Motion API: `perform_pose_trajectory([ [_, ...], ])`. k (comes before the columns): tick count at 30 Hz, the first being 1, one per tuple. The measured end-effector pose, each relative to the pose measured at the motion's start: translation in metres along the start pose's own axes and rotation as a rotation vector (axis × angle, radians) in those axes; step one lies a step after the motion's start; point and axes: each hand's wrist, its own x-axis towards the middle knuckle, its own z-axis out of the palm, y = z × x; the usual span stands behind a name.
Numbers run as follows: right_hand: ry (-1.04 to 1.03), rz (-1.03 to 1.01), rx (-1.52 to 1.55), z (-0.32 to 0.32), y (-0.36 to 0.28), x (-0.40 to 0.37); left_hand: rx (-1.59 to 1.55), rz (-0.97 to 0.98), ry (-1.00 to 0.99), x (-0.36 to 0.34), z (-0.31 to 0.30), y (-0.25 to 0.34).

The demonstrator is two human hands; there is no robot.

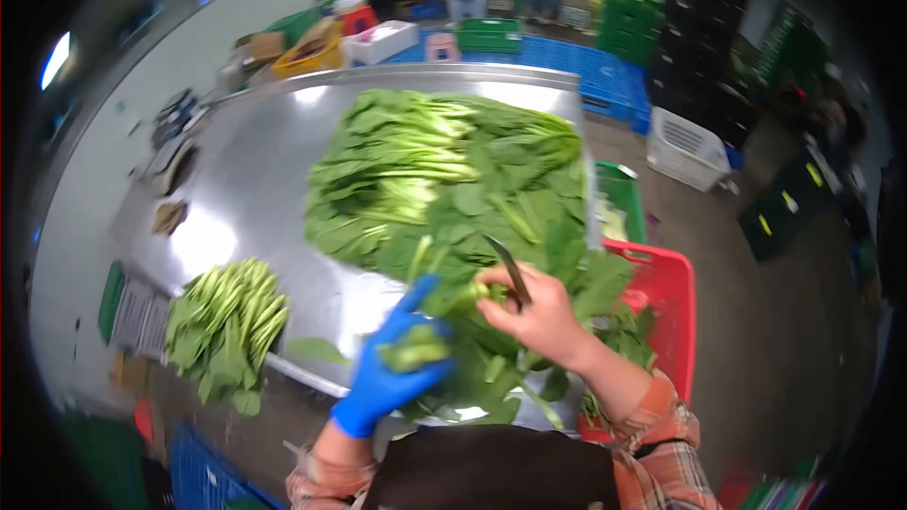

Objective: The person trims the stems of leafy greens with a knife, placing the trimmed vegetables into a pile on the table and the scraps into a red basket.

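Observation:
My left hand (pixel 392 364), in a blue glove, is closed around a bunch of green stems (pixel 416 349) near the front edge of the metal table (pixel 246 151). My bare right hand (pixel 534 312) holds a dark curved knife (pixel 510 269), its blade pointing up and left, and its fingertips pinch a pale green stem end. Beyond both hands lies a broad pile of leafy greens (pixel 416 151), stems mostly pointing right in its left part. A separate heap of greens (pixel 231 312) rests at the table's left front corner, leaves hanging over the edge.
A red basket (pixel 685 321) stands right of the table, with a green crate (pixel 619 194) behind it. A white crate (pixel 688 146) is on the floor farther right. Blue pallets (pixel 576 66) lie behind the table. Two people stand at the back. A brown cloth (pixel 170 217) lies left.

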Motion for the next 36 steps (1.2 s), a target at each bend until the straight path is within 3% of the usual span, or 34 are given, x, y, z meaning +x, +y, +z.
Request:
perform_pose_trajectory([
  [1, -0.067, 0.013, 0.144, 0.014, -0.007, -0.003, 0.095, 0.087, -0.017, 0.001, 0.006, -0.020],
  [2, -0.103, 0.200, 0.267, 0.021, -0.014, -0.005, -0.041, -0.064, 0.034, -0.003, 0.014, -0.017],
  [3, -0.153, 0.387, 0.373, 0.021, -0.017, -0.006, -0.065, -0.069, 0.100, -0.005, 0.014, -0.021],
  [4, -0.169, 0.500, 0.461, 0.017, -0.016, -0.003, -0.078, -0.199, 0.172, -0.007, 0.011, -0.016],
  [5, -0.135, 0.510, 0.387, 0.011, -0.002, -0.007, -0.215, -0.142, 0.234, -0.008, 0.004, -0.019],
  [7, -0.160, -0.007, -0.241, 0.001, 0.065, -0.019, -0.002, -0.066, 0.364, -0.016, -0.028, -0.005],
  [9, -0.326, -0.054, -0.487, -0.011, 0.111, -0.045, 0.423, -0.033, 0.497, -0.020, -0.057, 0.006],
  [10, -0.379, -0.050, -0.536, -0.013, 0.121, -0.056, 0.843, 0.080, 0.494, -0.019, -0.079, -0.004],
  [11, -0.429, -0.047, -0.583, -0.013, 0.126, -0.063, 1.095, 0.072, 0.496, -0.018, -0.099, -0.018],
  [13, -0.511, 0.017, -0.631, -0.016, 0.125, -0.067, 1.453, -0.109, 0.532, -0.026, -0.142, -0.074],
  [14, -0.496, 0.014, -0.639, -0.016, 0.129, -0.069, 1.450, -0.274, 0.548, -0.031, -0.160, -0.102],
  [17, -0.477, 0.008, -0.707, -0.009, 0.136, -0.068, 1.621, -0.500, 0.481, -0.068, -0.212, -0.186],
  [20, -0.483, -0.025, -0.780, -0.007, 0.151, -0.070, 1.445, -0.904, 0.357, -0.108, -0.214, -0.214],
  [23, -0.442, -0.065, -0.769, -0.012, 0.157, -0.071, 1.383, -0.998, 0.305, -0.101, -0.215, -0.214],
  [24, -0.454, -0.065, -0.758, -0.021, 0.149, -0.069, 1.495, -0.754, 0.446, -0.095, -0.198, -0.201],
  [27, -0.363, -0.046, -0.570, -0.043, 0.124, -0.059, 1.378, -0.250, 0.341, -0.098, -0.161, -0.241],
  [29, -0.333, 0.141, -0.494, -0.061, 0.109, -0.054, 1.474, -0.380, 0.238, -0.114, -0.115, -0.261],
  [31, -0.179, 0.416, -0.325, -0.073, 0.100, -0.057, 1.444, -0.614, 0.358, -0.119, -0.074, -0.253],
  [33, -0.022, 0.490, -0.138, -0.068, 0.076, -0.052, 1.020, -0.857, 0.198, -0.098, -0.052, -0.216],
  [35, 0.150, 0.665, 0.121, -0.056, 0.081, -0.058, 0.618, -0.721, -0.015, -0.084, -0.020, -0.167],
  [36, 0.149, 0.714, 0.194, -0.051, 0.079, -0.059, 0.532, -0.542, -0.167, -0.089, -0.007, -0.181],
])
